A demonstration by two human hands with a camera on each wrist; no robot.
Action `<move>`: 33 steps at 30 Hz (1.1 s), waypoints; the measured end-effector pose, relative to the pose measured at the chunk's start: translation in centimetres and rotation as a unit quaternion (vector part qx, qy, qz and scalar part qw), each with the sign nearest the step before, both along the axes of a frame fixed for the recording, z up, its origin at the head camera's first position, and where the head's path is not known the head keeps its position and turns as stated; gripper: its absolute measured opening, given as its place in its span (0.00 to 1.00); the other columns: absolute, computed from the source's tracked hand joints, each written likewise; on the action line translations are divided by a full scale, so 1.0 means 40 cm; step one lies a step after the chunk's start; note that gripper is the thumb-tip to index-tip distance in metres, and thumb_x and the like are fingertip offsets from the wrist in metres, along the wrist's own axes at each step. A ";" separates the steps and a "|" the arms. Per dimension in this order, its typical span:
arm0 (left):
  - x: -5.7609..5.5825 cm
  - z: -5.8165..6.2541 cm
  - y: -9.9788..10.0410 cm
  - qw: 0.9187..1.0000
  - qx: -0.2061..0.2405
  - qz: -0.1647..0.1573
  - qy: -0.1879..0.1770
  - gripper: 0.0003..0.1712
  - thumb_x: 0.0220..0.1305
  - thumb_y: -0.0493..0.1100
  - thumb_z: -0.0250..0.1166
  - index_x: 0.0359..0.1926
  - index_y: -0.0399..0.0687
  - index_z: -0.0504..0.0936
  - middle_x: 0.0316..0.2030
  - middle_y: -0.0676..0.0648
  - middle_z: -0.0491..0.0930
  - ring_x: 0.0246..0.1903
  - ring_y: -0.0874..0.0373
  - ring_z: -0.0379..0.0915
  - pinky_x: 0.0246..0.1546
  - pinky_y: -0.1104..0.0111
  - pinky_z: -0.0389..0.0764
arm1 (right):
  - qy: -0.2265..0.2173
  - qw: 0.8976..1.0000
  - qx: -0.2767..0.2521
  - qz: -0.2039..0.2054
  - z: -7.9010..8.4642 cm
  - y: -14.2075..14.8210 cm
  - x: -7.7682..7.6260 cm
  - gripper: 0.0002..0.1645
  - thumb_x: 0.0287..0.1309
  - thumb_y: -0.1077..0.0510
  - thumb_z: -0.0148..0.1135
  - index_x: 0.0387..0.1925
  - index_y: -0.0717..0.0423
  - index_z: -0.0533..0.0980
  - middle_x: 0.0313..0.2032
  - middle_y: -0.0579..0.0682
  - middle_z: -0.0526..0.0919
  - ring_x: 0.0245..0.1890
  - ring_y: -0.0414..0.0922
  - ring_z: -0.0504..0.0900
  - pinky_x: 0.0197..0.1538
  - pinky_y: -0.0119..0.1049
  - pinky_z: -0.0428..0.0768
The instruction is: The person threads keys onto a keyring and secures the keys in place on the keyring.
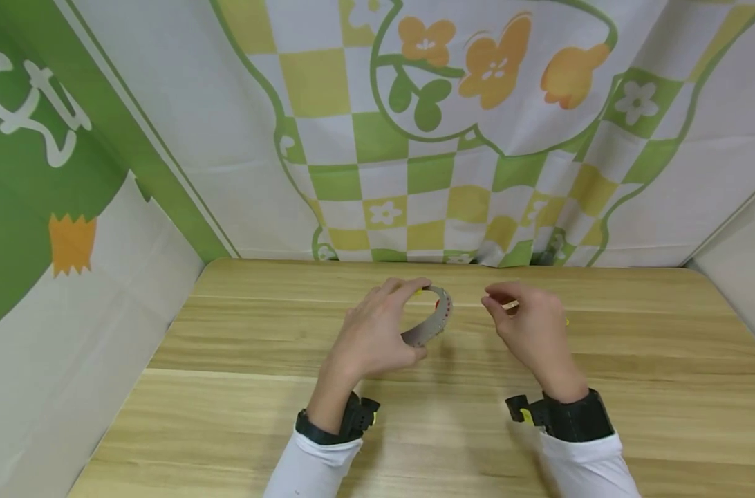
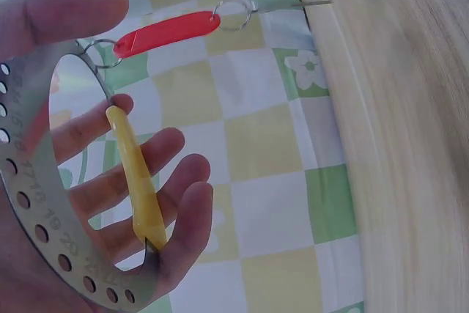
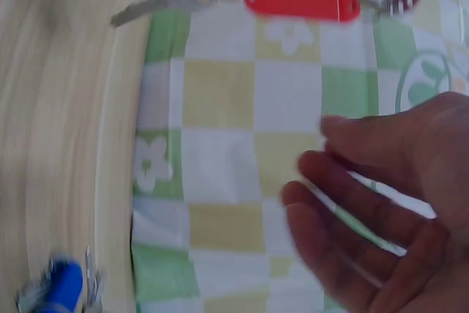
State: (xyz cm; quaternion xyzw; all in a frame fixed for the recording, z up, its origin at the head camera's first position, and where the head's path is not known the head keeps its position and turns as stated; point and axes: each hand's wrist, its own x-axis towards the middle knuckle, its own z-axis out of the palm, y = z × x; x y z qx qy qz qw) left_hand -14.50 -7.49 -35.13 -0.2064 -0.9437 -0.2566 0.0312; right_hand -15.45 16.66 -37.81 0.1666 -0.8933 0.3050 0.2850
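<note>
Metal ring (image 2: 45, 204) with a key, raised above a table. The largest element is a checked cloth (image 1: 384, 173), green, yellow and white with orange flowers, hanging behind the work; at the far left a green and white cloth (image 1: 35, 159) carries white lettering. Before them lies the pale wooden table (image 1: 228, 332), its far edge against the checked cloth. Two forearms in white sleeves (image 1: 318, 463) reach over it, each wrist bound by a black strap (image 1: 579, 420). The left hand (image 1: 377, 332) grasps the metal ring, thumb over the upper part and fingers curved about the opposite side. The right hand (image 1: 533, 325), just beside it, holds nothing; its fingers are loosely bent, thumb near the forefinger. The metal ring is a flat grey band pierced by a row of holes and marked with numbers; a yellow section (image 2: 135, 174) covers one side of it. On the table near the right hand lies a blue object (image 3: 63, 287) among silvery pieces (image 3: 31, 297), too blurred to identify. From the metal ring hangs a red tag (image 2: 167, 33), and below that the key (image 3: 167, 1), joined by thin wire loops (image 2: 233, 30). Whether the key touches the table cannot be told.
</note>
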 end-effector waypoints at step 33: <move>0.000 0.001 0.000 1.000 0.016 0.008 0.006 0.52 0.41 0.50 0.79 0.72 0.64 0.70 0.62 0.51 0.74 0.57 0.48 0.73 0.43 0.44 0.76 | -0.424 0.897 0.109 -0.064 -0.031 0.147 -0.016 0.05 0.51 0.66 0.70 0.33 0.60 0.84 0.30 0.54 0.81 0.28 0.49 0.76 0.28 0.40 0.72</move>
